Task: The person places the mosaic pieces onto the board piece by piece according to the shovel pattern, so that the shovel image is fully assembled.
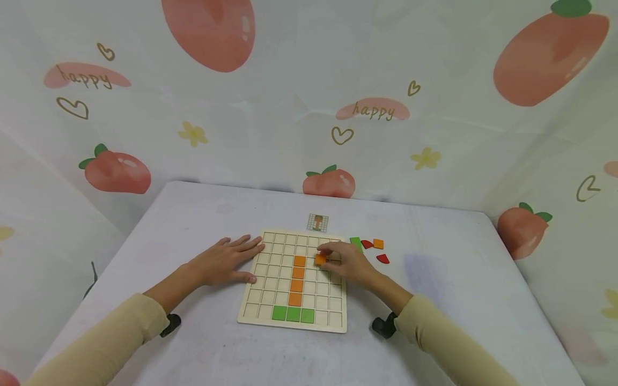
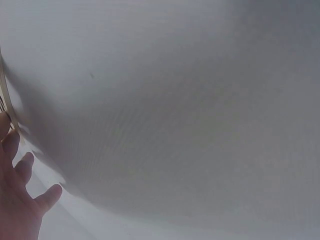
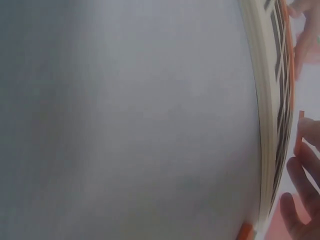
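Note:
A pale wooden grid board (image 1: 270, 279) lies on the table. Four orange squares would be several, so a column of several orange square tiles (image 1: 296, 273) runs down its middle, above a row of 3 green square tiles (image 1: 293, 314) near the front edge. My right hand (image 1: 350, 261) pinches another orange square tile (image 1: 320, 260) over the board, right of the column's top; in the right wrist view its fingers (image 3: 305, 165) hold that tile edge-on. With fingers spread, my left hand (image 1: 224, 262) rests at the board's left edge, fingertips and thumb on the rim.
A small pattern card (image 1: 317, 222) lies behind the board. To the board's right are a green tile (image 1: 356, 244), an orange tile (image 1: 379, 244) and two red quarter-round pieces (image 1: 383, 259). A printed cloth backdrop (image 1: 270, 134) hangs behind the table.

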Demonstrator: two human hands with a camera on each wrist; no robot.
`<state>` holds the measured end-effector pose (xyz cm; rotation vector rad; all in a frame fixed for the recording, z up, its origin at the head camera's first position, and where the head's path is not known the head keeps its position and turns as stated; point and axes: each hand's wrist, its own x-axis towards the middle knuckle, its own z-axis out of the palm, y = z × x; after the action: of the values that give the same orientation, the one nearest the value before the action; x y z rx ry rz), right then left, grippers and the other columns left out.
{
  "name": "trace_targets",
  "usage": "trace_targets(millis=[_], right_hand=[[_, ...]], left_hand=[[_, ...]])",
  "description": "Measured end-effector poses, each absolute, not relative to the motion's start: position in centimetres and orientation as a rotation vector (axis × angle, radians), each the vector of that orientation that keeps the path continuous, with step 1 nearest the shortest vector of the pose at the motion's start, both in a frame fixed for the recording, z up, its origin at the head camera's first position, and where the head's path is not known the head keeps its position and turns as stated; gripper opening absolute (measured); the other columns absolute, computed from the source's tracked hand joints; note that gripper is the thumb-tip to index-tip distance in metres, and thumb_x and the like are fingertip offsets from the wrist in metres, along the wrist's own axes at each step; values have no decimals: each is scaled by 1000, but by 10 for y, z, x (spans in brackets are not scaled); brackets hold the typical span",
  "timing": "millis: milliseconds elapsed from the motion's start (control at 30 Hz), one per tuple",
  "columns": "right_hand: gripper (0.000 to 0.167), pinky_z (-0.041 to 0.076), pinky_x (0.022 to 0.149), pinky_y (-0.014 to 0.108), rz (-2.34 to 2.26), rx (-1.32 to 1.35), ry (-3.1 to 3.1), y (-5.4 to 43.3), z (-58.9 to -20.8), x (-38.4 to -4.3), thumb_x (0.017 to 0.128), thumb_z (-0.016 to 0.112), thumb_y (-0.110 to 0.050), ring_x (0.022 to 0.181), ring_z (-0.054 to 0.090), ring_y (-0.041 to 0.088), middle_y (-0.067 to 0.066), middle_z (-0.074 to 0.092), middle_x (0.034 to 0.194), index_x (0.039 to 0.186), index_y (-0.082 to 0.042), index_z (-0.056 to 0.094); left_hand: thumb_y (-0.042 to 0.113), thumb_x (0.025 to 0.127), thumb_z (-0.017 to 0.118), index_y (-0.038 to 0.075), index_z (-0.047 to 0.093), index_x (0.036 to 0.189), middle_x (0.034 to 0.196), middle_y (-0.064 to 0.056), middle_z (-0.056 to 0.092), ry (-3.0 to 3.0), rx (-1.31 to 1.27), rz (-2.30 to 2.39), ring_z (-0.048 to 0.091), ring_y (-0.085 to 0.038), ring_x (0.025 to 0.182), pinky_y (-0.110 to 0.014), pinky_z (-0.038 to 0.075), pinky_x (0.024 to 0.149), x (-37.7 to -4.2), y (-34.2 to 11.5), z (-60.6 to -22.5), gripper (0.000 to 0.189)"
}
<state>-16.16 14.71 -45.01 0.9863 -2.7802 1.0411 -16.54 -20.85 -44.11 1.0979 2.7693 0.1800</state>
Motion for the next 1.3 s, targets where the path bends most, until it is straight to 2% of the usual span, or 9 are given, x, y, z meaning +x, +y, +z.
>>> trace_targets(millis=[400,1300], right_hand=[[39,49,98,40,986,996,-2830,132,-452,-158,87,79,-14,106,64,18,2,71,112,123,-6,68],[38,51,88,34,984,953,-2856,126,-454,-161,85,80,-13,95,62,13,-1,72,106,122,-7,69]], left_hand=[[66,93,52,13,31,157,163,-8,28,2769,1092,202,27,-37,147,-67,27,109,-165,-210,-443,86],[65,93,52,13,32,157,162,-8,28,2771,1094,198,27,-37,147,-67,28,108,-164,-209,-441,85]])
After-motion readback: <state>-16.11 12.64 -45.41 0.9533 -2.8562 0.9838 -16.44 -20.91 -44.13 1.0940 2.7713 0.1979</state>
